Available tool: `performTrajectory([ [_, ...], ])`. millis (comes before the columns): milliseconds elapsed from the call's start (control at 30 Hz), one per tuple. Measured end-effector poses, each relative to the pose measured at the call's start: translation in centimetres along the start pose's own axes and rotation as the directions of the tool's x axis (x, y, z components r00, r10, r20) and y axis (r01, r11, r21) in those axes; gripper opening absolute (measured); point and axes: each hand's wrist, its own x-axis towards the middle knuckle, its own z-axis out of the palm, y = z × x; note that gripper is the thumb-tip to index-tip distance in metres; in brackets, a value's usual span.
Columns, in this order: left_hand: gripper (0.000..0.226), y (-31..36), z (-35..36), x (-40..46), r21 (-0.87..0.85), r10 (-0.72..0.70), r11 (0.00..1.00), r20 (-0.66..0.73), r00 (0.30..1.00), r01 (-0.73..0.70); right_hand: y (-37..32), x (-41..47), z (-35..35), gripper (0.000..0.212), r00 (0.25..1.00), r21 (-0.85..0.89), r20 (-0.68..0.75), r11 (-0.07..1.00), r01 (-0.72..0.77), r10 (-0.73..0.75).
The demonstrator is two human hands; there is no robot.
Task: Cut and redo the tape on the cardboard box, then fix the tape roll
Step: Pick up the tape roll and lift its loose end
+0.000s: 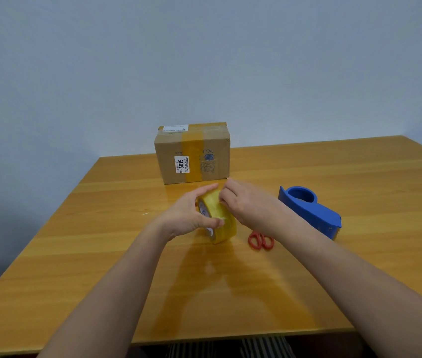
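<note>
Scissors: blades hidden under right forearm, handles only. Roll: core partly covered by hands. Box label: small print unreadable. Bench: near-left corner cut off.

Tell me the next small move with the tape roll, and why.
Probably peel the free end loose with the right hand: its fingertips pick at the tape roll that the left hand steadies, while the blue dispenser lies empty.
</note>
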Motion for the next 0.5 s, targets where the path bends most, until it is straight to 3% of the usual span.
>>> performTrajectory([
  [133,0.09,-0.2,0.0,0.0,0.012,-0.005,1.0,0.014,1.0,0.005,-0.2,-0.2,-0.3,0.022,1.0,0.059,0.019,0.998,-0.009,0.008],
  [300,0.092,-0.4,-0.1,0.0,0.063,0.002,0.998,0.017,1.0,-0.003,0.5,-0.3,-1.7,0.014,0.964,0.358,0.194,0.902,-0.243,0.183],
  [400,0.091,-0.3,0.0,0.0,0.064,0.002,0.998,0.023,1.0,-0.003,0.5,-0.6,-1.6,0.019,0.973,0.334,0.182,0.922,-0.198,0.144],
  [500,0.09,-0.3,-0.1,-0.1,0.057,-0.002,0.998,0.029,1.0,0.0,0.3,-1.0,-0.9,0.027,0.982,0.19,0.181,0.977,-0.096,0.062],
])
